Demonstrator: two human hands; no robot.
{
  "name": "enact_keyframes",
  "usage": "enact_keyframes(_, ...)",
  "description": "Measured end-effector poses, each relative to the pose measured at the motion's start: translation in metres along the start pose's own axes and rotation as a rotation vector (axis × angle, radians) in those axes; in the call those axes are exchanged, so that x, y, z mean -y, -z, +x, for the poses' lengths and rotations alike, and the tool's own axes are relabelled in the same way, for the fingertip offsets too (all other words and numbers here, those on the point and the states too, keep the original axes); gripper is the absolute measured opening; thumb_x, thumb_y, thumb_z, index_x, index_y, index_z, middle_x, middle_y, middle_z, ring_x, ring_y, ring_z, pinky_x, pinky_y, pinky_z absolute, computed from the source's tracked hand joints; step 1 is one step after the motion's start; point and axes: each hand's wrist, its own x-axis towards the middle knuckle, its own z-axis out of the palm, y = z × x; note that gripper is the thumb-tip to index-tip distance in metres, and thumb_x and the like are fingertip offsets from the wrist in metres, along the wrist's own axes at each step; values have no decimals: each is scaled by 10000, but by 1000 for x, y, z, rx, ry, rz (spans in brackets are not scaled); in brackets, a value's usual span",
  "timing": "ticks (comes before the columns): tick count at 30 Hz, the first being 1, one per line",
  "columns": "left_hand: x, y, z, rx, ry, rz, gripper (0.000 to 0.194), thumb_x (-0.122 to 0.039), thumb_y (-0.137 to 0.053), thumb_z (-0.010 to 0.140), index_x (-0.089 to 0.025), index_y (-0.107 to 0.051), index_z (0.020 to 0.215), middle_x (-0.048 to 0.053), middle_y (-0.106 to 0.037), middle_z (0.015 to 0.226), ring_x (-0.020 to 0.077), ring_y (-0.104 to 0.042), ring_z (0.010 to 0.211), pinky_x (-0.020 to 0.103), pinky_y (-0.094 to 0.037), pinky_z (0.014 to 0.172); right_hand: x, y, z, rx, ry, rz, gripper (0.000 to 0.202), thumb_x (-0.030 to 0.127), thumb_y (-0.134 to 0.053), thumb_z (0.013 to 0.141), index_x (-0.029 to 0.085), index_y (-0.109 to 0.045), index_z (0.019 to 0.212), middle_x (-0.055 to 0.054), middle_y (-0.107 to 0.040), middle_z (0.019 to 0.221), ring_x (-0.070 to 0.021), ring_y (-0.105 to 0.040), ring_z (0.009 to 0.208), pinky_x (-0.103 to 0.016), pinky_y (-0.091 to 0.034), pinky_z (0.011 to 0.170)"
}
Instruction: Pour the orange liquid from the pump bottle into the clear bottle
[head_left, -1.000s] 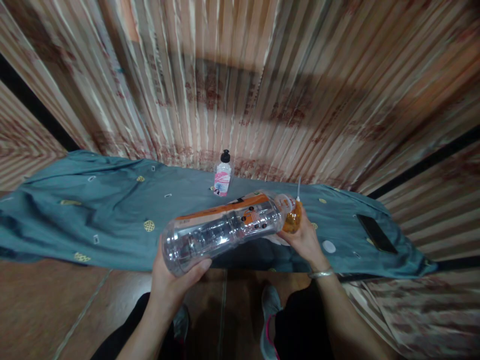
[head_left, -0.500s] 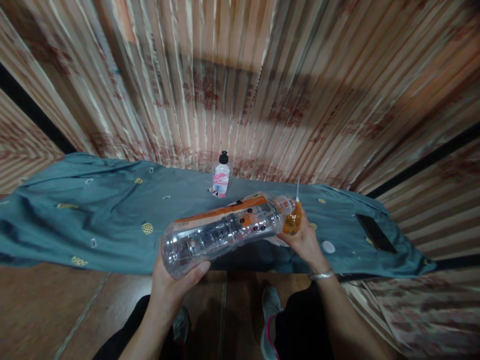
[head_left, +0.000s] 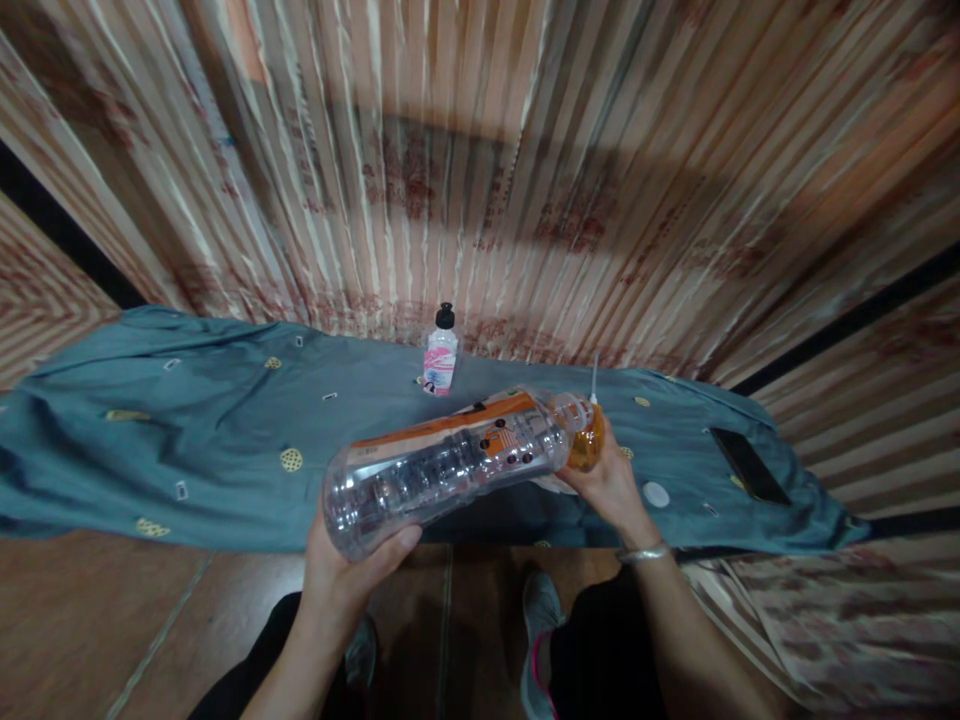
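My left hand (head_left: 352, 565) is wrapped round the base of a large clear plastic bottle (head_left: 450, 465) with an orange label. The bottle lies tilted, its uncapped-looking neck lower in detail but pointing right. At that neck, my right hand (head_left: 613, 485) grips a small container of amber liquid (head_left: 586, 440). A thin pale tube (head_left: 595, 378) sticks up just behind the container. The two mouths sit close together; whether they touch is hard to tell. A round white cap-like disc (head_left: 656, 494) lies on the cloth right of my right hand.
A small bottle with a black cap and pink label (head_left: 441, 355) stands at the back of the teal cloth-covered table (head_left: 232, 430). A dark phone (head_left: 750, 465) lies at the right. Striped curtains (head_left: 450, 150) hang close behind, and a tiled floor (head_left: 97, 600) shows in front.
Both hands keep their hold on the bottle and the amber container, almost unmoved. The view has shifted very slightly.
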Motion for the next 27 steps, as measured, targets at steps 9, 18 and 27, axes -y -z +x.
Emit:
enact_keyframes(9, -4, 1, 2, 51, 1, -52, 712, -385, -955, 581, -177, -637, 1183, 91, -755, 1016, 308, -730, 944, 422, -583, 884, 1, 0, -1, -3, -18, -5, 979, 535, -848, 714, 206, -422, 1532, -152, -673, 1437, -369, -664, 1309, -562, -479, 1177)
enact_keyframes(18, -2, 1, -2, 9, 22, -23, 760, -430, -966, 580, -175, -655, 1225, 87, -774, 1035, 290, -735, 943, 386, -580, 874, -2, -1, -2, -4, -7, 2, 988, 570, -840, 724, 212, -408, 1537, -162, -640, 1473, -369, -650, 1324, -571, -460, 1190)
enact_keyframes(27, 2, 4, 1, 22, -24, 20, 687, -455, -954, 571, -180, -651, 1124, 80, -744, 993, 305, -724, 918, 435, -588, 902, -4, -1, -2, 10, -9, 21, 1022, 588, -873, 709, 213, -408, 1538, -166, -632, 1477, -372, -643, 1329, -578, -468, 1183)
